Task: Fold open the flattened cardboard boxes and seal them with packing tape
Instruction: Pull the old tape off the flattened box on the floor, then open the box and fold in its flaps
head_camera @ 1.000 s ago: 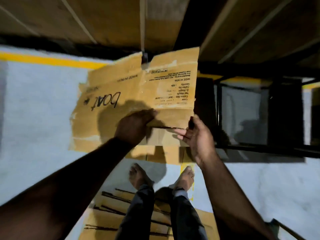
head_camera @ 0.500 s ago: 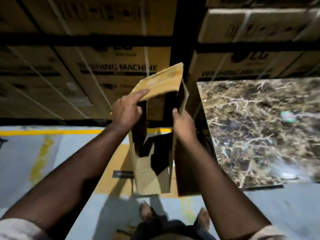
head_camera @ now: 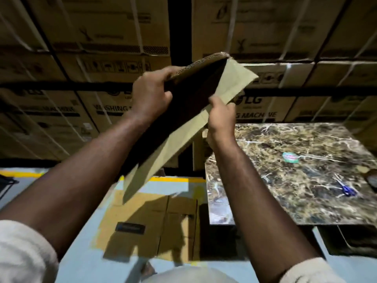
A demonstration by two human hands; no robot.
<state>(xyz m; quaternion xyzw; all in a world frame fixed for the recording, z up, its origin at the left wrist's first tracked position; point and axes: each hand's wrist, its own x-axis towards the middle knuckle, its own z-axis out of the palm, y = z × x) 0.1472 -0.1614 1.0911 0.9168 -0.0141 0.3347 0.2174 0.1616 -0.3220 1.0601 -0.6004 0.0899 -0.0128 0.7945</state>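
I hold a brown cardboard box (head_camera: 230,82) up in front of me, partly spread open and tilted, its dark inside facing me. My left hand (head_camera: 152,94) grips the upper left edge, fingers curled over the corrugated rim. My right hand (head_camera: 221,117) grips the lighter right panel lower down. Another flattened cardboard box (head_camera: 155,221) lies on the floor below, between my arms. A roll that may be tape (head_camera: 371,177) sits at the right edge of the marble table, only partly visible.
A marble-patterned table (head_camera: 285,180) stands at right with blue-handled scissors (head_camera: 346,188) and a small round sticker (head_camera: 289,157) on it. Stacked washing machine cartons (head_camera: 91,111) on dark racks fill the background. Yellow floor line (head_camera: 173,179) runs ahead.
The box came up from the floor to chest height and has been pulled from flat into a partly open, tilted shape. My view rose from the floor to the cartons and table.
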